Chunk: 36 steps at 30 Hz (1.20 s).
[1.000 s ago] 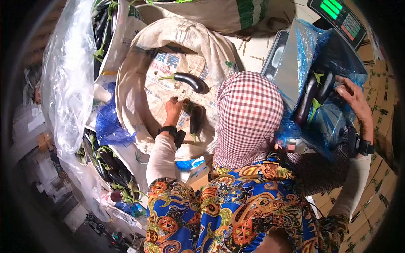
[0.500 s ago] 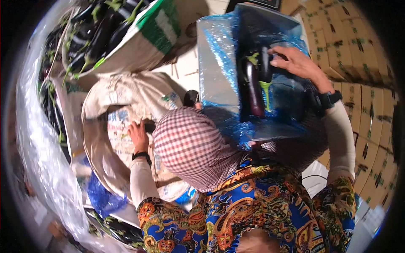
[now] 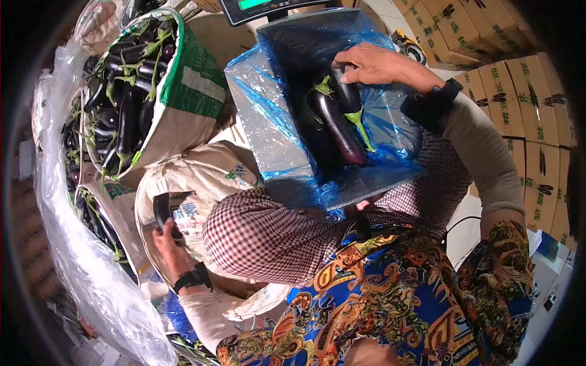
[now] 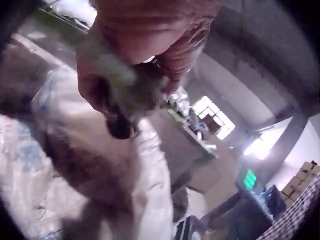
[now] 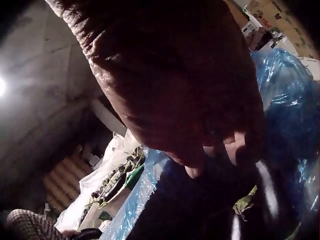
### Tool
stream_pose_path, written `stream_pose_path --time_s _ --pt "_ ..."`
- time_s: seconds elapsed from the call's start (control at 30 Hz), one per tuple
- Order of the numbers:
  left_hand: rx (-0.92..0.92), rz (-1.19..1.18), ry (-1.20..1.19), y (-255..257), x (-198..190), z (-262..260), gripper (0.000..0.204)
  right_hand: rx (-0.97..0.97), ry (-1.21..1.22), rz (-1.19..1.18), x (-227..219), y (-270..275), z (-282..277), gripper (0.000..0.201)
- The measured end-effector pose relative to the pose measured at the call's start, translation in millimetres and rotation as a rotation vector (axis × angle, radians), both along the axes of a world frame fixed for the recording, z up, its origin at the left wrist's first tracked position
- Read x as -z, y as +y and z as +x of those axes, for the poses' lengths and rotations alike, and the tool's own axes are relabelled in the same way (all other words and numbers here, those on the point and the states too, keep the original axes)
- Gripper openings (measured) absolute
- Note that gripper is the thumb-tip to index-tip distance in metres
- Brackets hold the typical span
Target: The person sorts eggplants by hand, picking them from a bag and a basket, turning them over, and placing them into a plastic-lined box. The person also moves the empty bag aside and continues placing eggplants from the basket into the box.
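Note:
In the head view my left hand (image 3: 171, 247) grips a dark eggplant (image 3: 162, 208) over the rolled-down cloth sack (image 3: 204, 174). The left wrist view shows the fingers around its blurred green stem end (image 4: 135, 87). My right hand (image 3: 373, 64) reaches into a box lined with blue plastic film (image 3: 256, 85). Its thumb and fingers curl at the upper end of an eggplant (image 3: 349, 94) whose green stem points toward me. Beside that one lies another purple eggplant (image 3: 336, 125). The right wrist view shows the hand mostly in shadow, fingertips (image 5: 194, 171) bent down.
A white and green sack (image 3: 195, 85) full of eggplants stands at the left, beside clear plastic sheeting (image 3: 55, 201). Behind the box is a scale display (image 3: 253, 5). Cardboard cartons (image 3: 519, 97) are stacked at the right. A checked head cloth (image 3: 262, 238) fills the lower middle.
My left hand has picked up an eggplant from inside the cloth sack and lifted it leftward. The head view has swung toward the box. My right hand stays at the same eggplant, fingers more curled.

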<state>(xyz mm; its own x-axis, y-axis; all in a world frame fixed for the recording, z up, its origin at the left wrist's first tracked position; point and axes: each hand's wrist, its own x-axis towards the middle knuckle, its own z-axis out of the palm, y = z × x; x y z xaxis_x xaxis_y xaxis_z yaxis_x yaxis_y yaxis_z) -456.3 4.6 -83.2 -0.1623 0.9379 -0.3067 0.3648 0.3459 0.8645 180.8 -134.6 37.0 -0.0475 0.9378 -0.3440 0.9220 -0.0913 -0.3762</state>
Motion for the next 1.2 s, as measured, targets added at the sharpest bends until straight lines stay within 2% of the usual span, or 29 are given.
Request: stream_pose_path --time_s 0.03,0.1,0.13,0.23,0.27,0.3,0.37,0.5,0.53,0.63,0.73,0.77,0.83,0.9,0.97,1.0,1.07,1.13,1.2 --pt "0.022 0.078 -0.037 11 -21 4 0.036 0.014 0.005 -0.005 -2 1 -1 0.044" --pt "0.162 0.144 0.117 36 -64 11 0.033 0.043 0.013 -0.017 -7 0 0 0.043" --pt "0.271 0.107 0.114 40 -89 25 0.04 0.08 0.008 0.007 -4 1 -5 0.042" --pt "0.317 0.048 0.203 13 -147 68 0.051 0.047 -0.003 -0.001 -1 -3 -2 0.042" --pt "0.331 0.094 0.425 15 -144 55 0.048 0.014 -0.013 0.023 1 -5 0 0.042" --pt "0.373 -0.033 0.368 30 -132 21 0.047 0.004 -0.015 0.029 -3 -9 -1 0.043" --pt "0.079 -0.207 -0.074 50 -109 -27 0.04 -0.006 -0.028 0.028 -17 -13 -6 0.043" --pt "0.296 0.261 0.007 -2 -159 34 0.042 0.019 0.088 0.019 -21 -8 0 0.045" --pt "0.324 0.338 0.005 -4 -174 63 0.044 0.031 0.142 0.061 -18 -5 0 0.045" --pt "0.403 0.462 -0.002 9 -217 144 0.044 0.098 0.252 0.068 -36 -3 -11 0.047" --pt "0.486 0.518 -0.025 -4 -252 241 0.05 0.152 0.445 0.097 -28 -4 -12 0.049" --pt "0.498 0.466 -0.087 -5 -253 261 0.052 0.169 0.515 0.104 -28 -5 -13 0.049" --pt "0.648 0.341 -0.317 -10 -247 302 0.052 0.206 0.541 0.187 -27 -5 -13 0.048" --pt "0.617 -0.037 -0.494 -32 -248 342 0.049 0.233 0.482 0.18 -27 -4 -10 0.045" --pt "0.679 -0.12 -0.509 -51 -237 369 0.048 0.258 0.334 0.099 -32 -2 0 0.042" --pt "0.71 -0.161 -0.513 -60 -232 382 0.047 0.27 0.269 0.106 -32 -3 1 0.034" --pt "0.728 -0.294 -0.542 -65 -206 391 0.037 0.382 0.425 0.086 -23 -5 2 0.031" --pt "0.694 -0.291 -0.493 -76 -198 403 0.033 0.452 0.586 0.048 -12 -5 -1 0.027" --pt "0.665 -0.272 -0.453 -79 -183 413 0.034 0.445 0.609 -0.034 -3 -3 -6 0.026"
